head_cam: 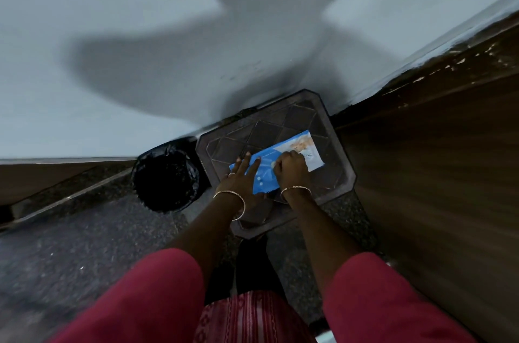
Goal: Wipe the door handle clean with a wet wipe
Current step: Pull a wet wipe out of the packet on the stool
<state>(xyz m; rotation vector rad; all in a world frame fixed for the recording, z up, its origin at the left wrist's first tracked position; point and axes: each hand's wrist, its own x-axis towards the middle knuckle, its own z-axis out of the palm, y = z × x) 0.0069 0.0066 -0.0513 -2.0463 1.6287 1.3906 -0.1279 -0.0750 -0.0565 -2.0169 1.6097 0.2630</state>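
A blue and white pack of wet wipes (304, 150) lies flat on a dark brown plastic stool (334, 174) against the wall. My left hand (241, 176) rests flat on the pack's left end, fingers spread. At the pack's middle, my right hand (292, 168) has its fingers pinched together at the opening; what they pinch is too small to tell. The door handle is not in view.
A bin lined with a black bag (165, 176) stands just left of the stool. A pale wall (140, 61) rises behind both. A brown wooden door or panel (435, 174) runs along the right. The floor (84, 244) is dark speckled stone.
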